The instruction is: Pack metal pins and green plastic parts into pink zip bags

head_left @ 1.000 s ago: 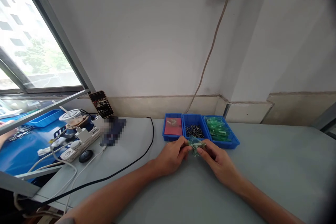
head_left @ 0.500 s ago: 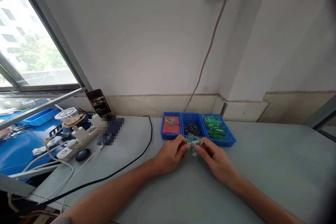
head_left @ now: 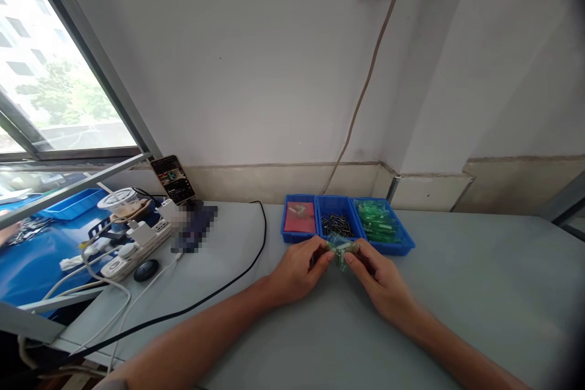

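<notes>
A small clear greenish plastic bag (head_left: 340,248) is stretched between my two hands, just in front of the blue bins. My left hand (head_left: 301,265) pinches its left side and my right hand (head_left: 372,268) pinches its right side. Small pale pieces seem to be inside, too small to name. Behind the hands, the left blue bin (head_left: 284,234) holds a pink sheet with small whitish pieces on it. The middle bin (head_left: 336,202) contains dark metal parts like screws. Several green plastic packets (head_left: 378,222) fill the right bin.
A black cable (head_left: 219,285) crosses the table to the left of my left arm. Farther left are a power strip (head_left: 137,250), a black mouse-like object (head_left: 146,270) and a propped phone (head_left: 173,179). Beyond the metal rail, another person's hand (head_left: 7,233) is at a blue surface.
Both hands keep their grip on the plastic bag, with only slight finger movement. The whole view has shifted a little.
</notes>
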`<state>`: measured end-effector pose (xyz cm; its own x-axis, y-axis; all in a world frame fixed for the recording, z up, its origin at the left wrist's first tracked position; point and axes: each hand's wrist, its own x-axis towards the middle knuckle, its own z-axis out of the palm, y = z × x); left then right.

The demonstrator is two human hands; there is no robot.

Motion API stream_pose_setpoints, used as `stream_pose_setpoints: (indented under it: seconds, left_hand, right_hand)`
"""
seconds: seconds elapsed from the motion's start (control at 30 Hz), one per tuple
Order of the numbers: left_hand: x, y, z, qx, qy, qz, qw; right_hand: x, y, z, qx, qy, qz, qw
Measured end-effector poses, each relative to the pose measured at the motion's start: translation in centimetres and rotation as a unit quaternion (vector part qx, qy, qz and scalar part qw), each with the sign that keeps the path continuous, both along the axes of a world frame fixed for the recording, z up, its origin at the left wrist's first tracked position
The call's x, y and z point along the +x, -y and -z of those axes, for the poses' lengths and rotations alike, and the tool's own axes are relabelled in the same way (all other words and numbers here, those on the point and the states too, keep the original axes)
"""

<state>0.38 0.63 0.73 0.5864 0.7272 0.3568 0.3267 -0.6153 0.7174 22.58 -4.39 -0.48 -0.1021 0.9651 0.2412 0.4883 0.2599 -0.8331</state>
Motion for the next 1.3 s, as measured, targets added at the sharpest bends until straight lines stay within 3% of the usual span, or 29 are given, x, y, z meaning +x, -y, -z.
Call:
stream_pose_setpoints:
  seconds: [0.17,0.7,0.97,1.17,1.3]
  left_hand:
    - [-0.01,0.05,-0.25,0.003,0.005,0.009,1.0]
    - [-0.26,0.06,-0.39,0.045,-0.036,-0.003,0.998]
    - [-0.26,0.15,-0.23,0.061,-0.032,0.001,0.998]
    - [-0.18,0.12,-0.04,0.075,-0.034,-0.003,0.997]
    - [-0.21,0.12,0.18,0.125,-0.01,-0.007,0.992]
  right_hand:
    - [-0.17,0.16,-0.28,-0.006,0.024,-0.027,0.999]
    - [-0.08,0.2,-0.39,0.016,0.037,-0.006,0.999]
    - [-0.28,0.19,-0.82,0.029,0.012,0.025,0.999]
    - [-0.19,0.09,-0.94,-0.002,-0.016,0.018,1.0]
    - [-0.19,0.04,-0.97,-0.012,-0.036,0.007,0.999]
